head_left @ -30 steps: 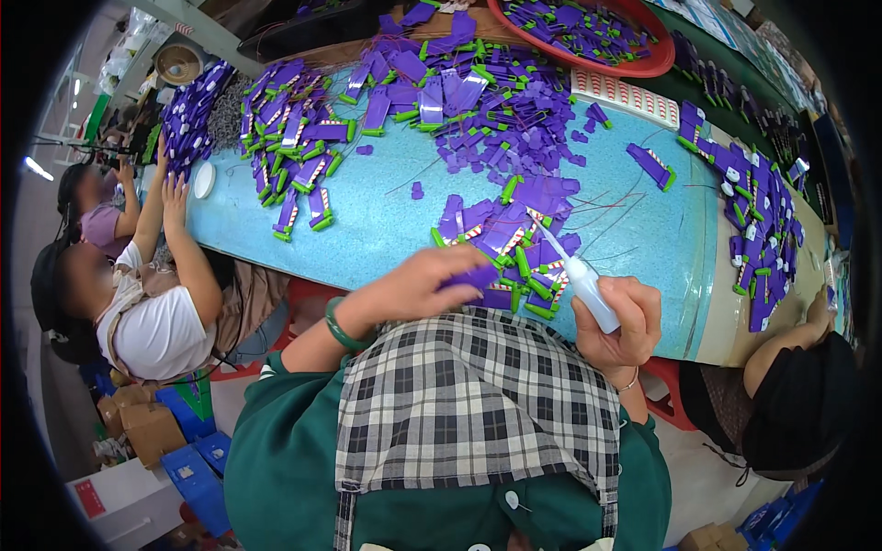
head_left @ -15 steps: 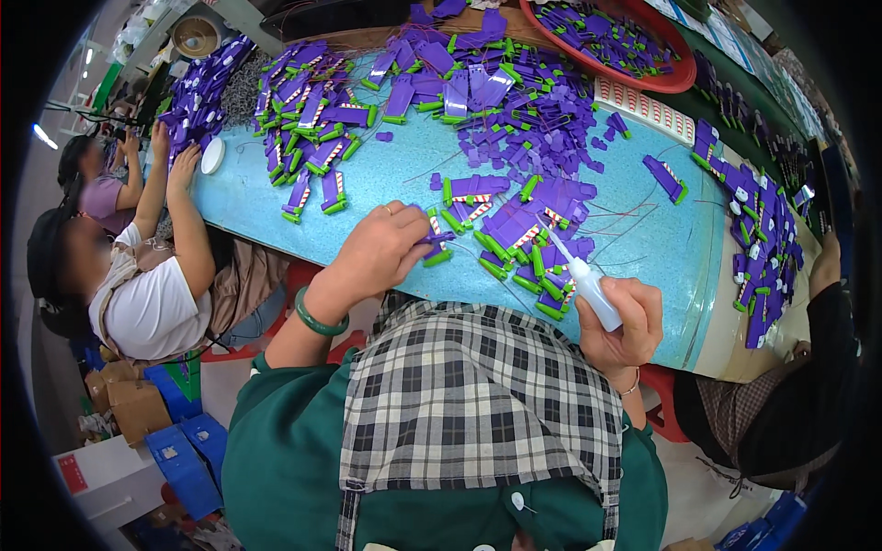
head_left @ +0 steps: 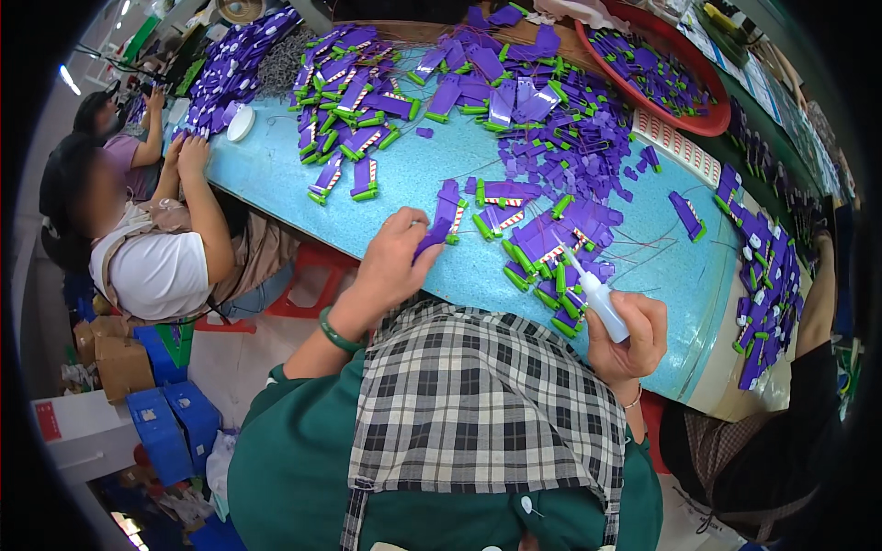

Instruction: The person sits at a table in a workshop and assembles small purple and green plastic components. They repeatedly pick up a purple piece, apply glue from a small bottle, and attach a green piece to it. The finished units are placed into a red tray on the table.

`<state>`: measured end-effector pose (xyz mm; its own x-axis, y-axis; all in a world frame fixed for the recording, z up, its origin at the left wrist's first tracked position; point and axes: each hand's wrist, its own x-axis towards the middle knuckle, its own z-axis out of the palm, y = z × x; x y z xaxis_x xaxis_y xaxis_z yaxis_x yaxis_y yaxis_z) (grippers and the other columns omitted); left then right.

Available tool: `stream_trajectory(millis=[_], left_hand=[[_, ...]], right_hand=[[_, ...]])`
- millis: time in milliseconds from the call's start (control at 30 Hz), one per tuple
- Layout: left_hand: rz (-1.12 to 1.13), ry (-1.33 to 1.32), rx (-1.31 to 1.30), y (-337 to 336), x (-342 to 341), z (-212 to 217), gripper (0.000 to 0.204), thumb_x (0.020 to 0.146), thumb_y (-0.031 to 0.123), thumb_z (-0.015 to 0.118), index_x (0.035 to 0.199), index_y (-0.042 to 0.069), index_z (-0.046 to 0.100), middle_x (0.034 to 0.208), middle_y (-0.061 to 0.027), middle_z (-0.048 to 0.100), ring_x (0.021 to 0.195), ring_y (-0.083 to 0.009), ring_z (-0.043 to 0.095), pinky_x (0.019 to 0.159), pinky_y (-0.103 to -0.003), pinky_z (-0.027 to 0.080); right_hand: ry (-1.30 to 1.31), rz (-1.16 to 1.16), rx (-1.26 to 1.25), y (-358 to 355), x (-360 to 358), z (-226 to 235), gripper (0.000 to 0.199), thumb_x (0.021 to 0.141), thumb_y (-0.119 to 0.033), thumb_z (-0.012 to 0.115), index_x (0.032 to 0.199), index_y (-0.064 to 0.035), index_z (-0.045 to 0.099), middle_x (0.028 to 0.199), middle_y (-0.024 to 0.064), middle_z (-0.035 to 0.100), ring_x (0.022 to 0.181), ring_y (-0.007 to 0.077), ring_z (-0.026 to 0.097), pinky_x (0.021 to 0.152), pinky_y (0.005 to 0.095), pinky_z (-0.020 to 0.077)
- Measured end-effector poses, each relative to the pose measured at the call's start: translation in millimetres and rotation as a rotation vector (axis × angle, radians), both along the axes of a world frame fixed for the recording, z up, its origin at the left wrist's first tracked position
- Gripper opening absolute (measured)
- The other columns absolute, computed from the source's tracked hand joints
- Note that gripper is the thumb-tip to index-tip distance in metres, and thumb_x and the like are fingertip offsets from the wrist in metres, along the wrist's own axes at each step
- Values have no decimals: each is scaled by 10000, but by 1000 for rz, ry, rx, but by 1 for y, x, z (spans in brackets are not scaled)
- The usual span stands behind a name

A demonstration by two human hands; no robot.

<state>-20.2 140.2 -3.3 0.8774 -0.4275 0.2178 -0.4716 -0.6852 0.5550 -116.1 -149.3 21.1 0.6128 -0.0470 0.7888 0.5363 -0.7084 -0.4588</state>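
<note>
My left hand (head_left: 390,262) pinches a small flat purple plastic piece (head_left: 430,241) between thumb and fingers. Just beyond it, a longer purple part (head_left: 447,204) with a striped red-and-white strip and a green end lies on the table, its near end close to my fingers; whether they touch I cannot tell. My right hand (head_left: 634,335) is closed around a small translucent squeeze bottle (head_left: 602,301) with a long thin nozzle. Tilted up and leftward, the nozzle is over a cluster of purple parts with green ends (head_left: 542,253).
Heaps of purple pieces (head_left: 560,151) and green-ended parts (head_left: 354,87) cover the far side of the blue table (head_left: 395,174). A red basin (head_left: 721,115) of parts and a sheet of striped stickers (head_left: 675,147) lie far right. Co-workers (head_left: 156,266) sit left; another person's arm (head_left: 816,298) is at right.
The view has shifted, so the table sits further right. My left hand has turned, showing more of the purple piece. My right hand still holds the bottle over the cluster.
</note>
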Motion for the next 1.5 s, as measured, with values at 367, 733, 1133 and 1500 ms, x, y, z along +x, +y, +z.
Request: stream_trajectory(millis=[367,733,1133,1500], left_hand=[[234,-76,143,-21,24,-17,441,734,72,727,1094,-23,490,1008,-192,530,935,-367,530,811,-415,443],[247,191,-719,-1,14,29,192,902,74,570,1087,24,565,889,1,593,710,-48,510,615,-220,429],[-308,44,161,-62,71,4,320,743,77,694,991,-38,528,1084,-187,507,1034,-368,492,875,-420,411],[-107,45,-140,-62,52,-12,301,684,0,735,933,-13,567,912,-133,544,803,-293,584,696,-356,473]], right_hand=[[51,-5,-22,-4,4,4,422,626,-32,828,1008,-62,651,851,95,638,684,197,627,562,278,509],[40,-2,-5,-7,10,0,418,625,-57,837,1001,-72,654,851,68,651,694,183,617,562,264,471],[63,-86,-2,-13,-2,2,429,610,-53,843,996,-71,658,855,72,653,694,186,633,556,260,465],[61,22,-26,-2,14,5,418,618,-46,834,997,-59,657,837,75,650,674,182,626,523,262,459]])
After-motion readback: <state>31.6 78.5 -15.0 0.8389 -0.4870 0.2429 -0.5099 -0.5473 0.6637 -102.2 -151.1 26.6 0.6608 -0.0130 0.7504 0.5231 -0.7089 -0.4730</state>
